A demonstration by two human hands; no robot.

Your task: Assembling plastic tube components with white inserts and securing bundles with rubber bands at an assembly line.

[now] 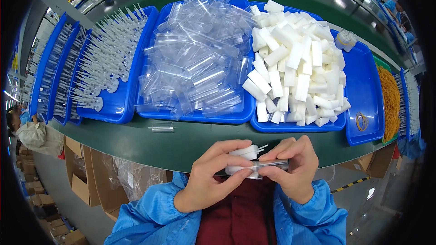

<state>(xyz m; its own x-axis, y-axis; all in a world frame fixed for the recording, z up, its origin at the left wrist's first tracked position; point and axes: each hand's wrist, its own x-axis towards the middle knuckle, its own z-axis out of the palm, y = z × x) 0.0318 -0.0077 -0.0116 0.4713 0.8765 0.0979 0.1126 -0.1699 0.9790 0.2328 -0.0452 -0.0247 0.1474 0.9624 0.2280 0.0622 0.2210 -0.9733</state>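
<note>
Close to my body, at the table's near edge, both hands meet around a small bundle. My left hand (210,171) is closed on white plastic pieces (247,152), from which thin white prongs stick out to the right. My right hand (297,165) pinches a clear plastic sleeve (276,164) between thumb and fingers, its left end against the white pieces. Fingers hide part of the bundle, so how the parts fit together cannot be made out. Another clear sleeve (162,128) lies alone on the green table (122,137), to the left of my hands.
Blue trays line the table's far side: white stemmed parts (111,47), a heap of clear sleeves (195,50), and white foam blocks (295,59). A blue tray (363,81) at right holds a few rubber bands (361,121); more bands (388,100) fill a green tray. Cardboard boxes (97,177) stand below left.
</note>
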